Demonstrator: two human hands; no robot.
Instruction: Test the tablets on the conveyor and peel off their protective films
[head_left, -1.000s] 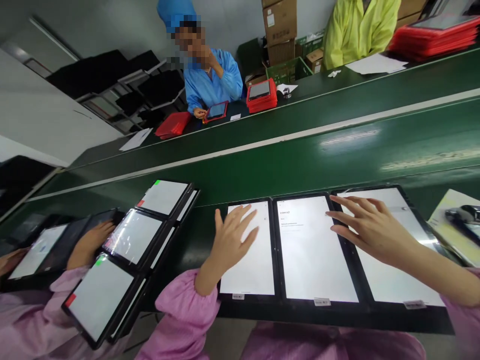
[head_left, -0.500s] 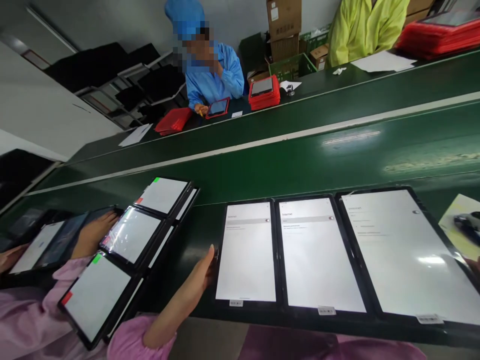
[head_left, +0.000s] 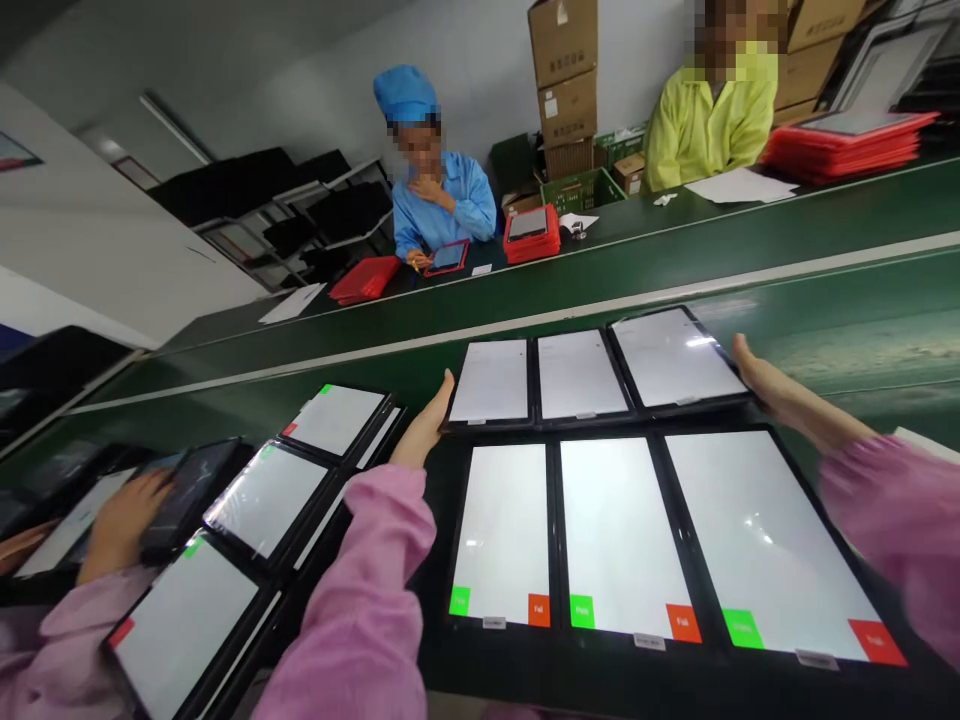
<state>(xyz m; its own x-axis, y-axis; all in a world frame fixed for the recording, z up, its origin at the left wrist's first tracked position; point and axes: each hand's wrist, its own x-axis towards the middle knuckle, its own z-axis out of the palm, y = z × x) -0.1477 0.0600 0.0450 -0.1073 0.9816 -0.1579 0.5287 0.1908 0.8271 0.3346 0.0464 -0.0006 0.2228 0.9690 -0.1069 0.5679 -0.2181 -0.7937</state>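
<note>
My left hand stands on its edge against the left end of a far row of three black-framed tablets, beside the first tablet. My right hand touches the right end of the row at the third tablet, with the middle tablet between them. Closer to me lies a second row of three tablets, whose pale screens carry green and red squares at their lower corners. To the left, a co-worker's hand in a pink sleeve rests on a dark tablet.
The tablets lie on a green conveyor belt. Beyond it, a second green belt carries red tablet stacks and papers. A person in blue and a person in yellow sit across it. Cardboard boxes stand behind them.
A row of three tablets now lies farther across the belt. The near row now shows green and red squares instead of Internet settings. Both my hands have moved outward and away, to the far row's ends.
</note>
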